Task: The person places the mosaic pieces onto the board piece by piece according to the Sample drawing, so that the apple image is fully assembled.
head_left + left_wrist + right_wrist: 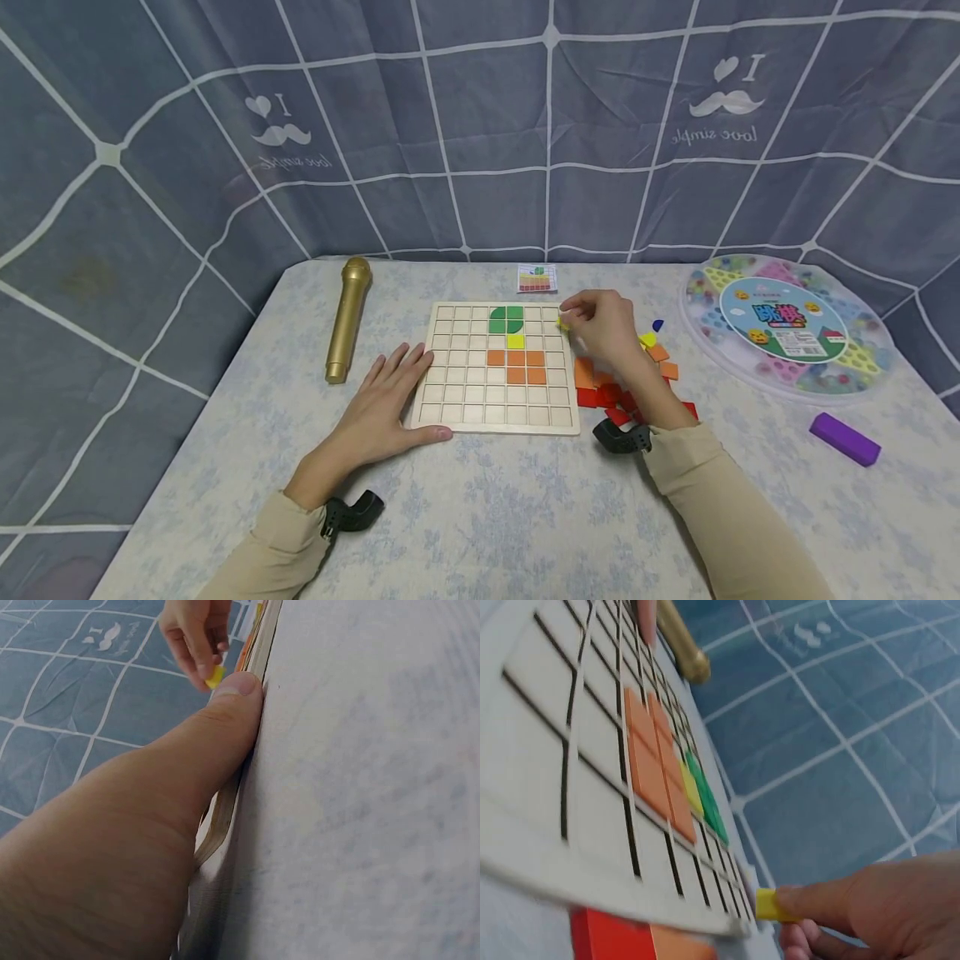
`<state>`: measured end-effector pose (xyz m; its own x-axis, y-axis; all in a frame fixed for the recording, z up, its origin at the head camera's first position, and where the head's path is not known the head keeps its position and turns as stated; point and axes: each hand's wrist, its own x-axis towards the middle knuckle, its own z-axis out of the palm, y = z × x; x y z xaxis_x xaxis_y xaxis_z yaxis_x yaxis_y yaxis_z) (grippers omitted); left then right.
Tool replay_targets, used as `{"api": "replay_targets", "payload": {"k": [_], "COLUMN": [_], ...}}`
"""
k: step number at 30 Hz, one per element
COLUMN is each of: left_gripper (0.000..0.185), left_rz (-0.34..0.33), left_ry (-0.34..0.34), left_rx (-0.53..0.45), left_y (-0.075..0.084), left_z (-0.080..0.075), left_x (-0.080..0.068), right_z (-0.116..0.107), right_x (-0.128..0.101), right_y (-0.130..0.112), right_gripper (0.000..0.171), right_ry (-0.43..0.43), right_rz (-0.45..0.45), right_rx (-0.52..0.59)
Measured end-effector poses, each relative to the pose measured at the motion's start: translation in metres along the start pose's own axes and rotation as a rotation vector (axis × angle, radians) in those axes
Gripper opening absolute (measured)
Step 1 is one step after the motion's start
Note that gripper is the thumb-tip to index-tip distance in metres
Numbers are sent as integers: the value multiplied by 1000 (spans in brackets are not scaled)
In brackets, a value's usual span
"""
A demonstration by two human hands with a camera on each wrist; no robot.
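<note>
Fingers of the right hand (603, 329) pinch a small yellow piece (562, 323) just over the far right corner of the board (495, 417), while the left hand (386, 400) lies flat and relaxed on the tabletop (487, 517), its thumb (225, 712) pressed along the board's near left edge. Left of the pinching fingers sit the green pieces (506, 319), one yellow square (515, 341) and the orange block (516, 367) already in their cells; under the right wrist lies the loose pile (622, 392) of red and orange pieces. To seat the held piece well, I would keep the left hand bracing the board, lower the piece square to the grid lines over a free cell, and let go only when it drops flush, since a tilted piece could catch on the ridges.
</note>
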<state>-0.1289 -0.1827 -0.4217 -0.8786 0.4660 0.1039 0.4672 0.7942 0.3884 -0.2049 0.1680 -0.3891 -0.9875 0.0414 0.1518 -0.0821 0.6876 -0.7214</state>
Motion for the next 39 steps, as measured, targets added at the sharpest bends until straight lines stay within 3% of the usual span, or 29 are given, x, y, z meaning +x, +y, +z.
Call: {"api": "replay_targets", "payload": {"k": [8,17,25,31,39], "left_gripper": [116,115,116,116,116], "left_rz": [-1,5,10,5,2], "left_ry": [1,0,3,4,-1], "left_rx": [1,-1,8,5,-3], "left_y": [-1,-1,-2,-1,0], "left_z": [0,0,0,-1,-1], "left_x": [0,0,1,1,1], "right_z": [16,22,21,7,-32], "right_x": [-7,-12,-9,-5,3], "right_y": [-13,-17,-17,-16,3], "right_gripper": [12,8,5,7,16], "right_ry": [-10,-101,-151,-120,-66], "right_rz": [29,-34,-73,-49,19], "right_rx": [108,14,-4,-24,-142]}}
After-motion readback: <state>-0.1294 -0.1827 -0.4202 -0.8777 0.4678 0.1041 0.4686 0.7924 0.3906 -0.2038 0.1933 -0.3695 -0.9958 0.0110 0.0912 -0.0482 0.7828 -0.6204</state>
